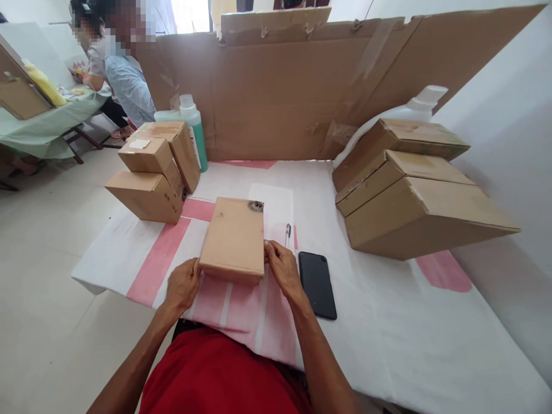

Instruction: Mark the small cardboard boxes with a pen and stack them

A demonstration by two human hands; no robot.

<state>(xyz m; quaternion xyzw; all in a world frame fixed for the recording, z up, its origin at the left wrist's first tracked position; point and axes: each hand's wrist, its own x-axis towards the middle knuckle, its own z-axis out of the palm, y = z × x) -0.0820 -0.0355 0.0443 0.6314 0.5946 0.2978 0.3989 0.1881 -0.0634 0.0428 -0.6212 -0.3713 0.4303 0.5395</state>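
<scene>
A closed brown cardboard box (235,238) with a dark round smudge at its far right corner lies on the cloth-covered table in front of me. My left hand (184,283) grips its near left edge with the fingers closed against the side. On the opposite side, my right hand (282,265) pinches the right edge, fingertips partly hidden. Just beyond the right hand is a pen (287,234) on a sheet of white paper (276,201). A black smartphone (318,284) lies flat to the right of that hand.
Several cardboard boxes (144,195) are stacked at the left beside a green bottle (198,138). More boxes (414,213) lean at the right, before a white jug (401,109). A tall cardboard panel (276,92) stands behind. Two people sit at the far left.
</scene>
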